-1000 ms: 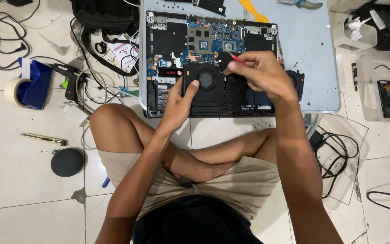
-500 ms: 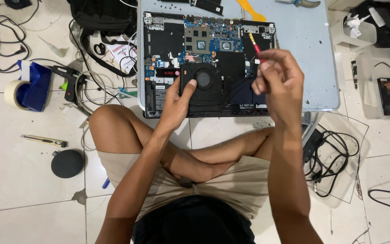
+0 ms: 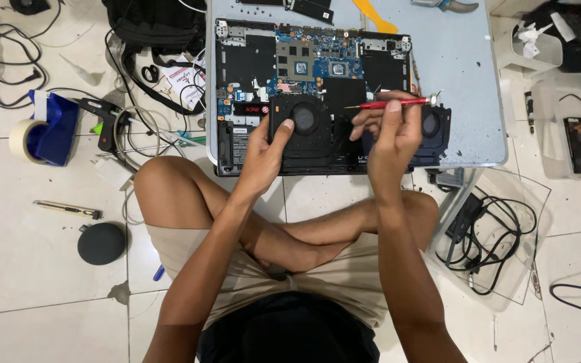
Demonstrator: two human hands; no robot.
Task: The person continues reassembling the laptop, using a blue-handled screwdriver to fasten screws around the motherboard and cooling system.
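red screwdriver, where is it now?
Head view, right of centre: the red screwdriver is held level in the right hand, above the opened laptop.

Matt black plastic fan (image 3: pixel 304 124) — red plastic screwdriver (image 3: pixel 388 104) with shiny metal tip — glossy white floor tiles (image 3: pixel 28 269).

On the white tiled floor (image 3: pixel 28 269) we see a roll of beige tape (image 3: pixel 20 140) touching a blue plastic holder (image 3: pixel 55 131), a round dark grey disc (image 3: pixel 101 243), a black backpack (image 3: pixel 156 27) and tangled black cables (image 3: pixel 485 252).
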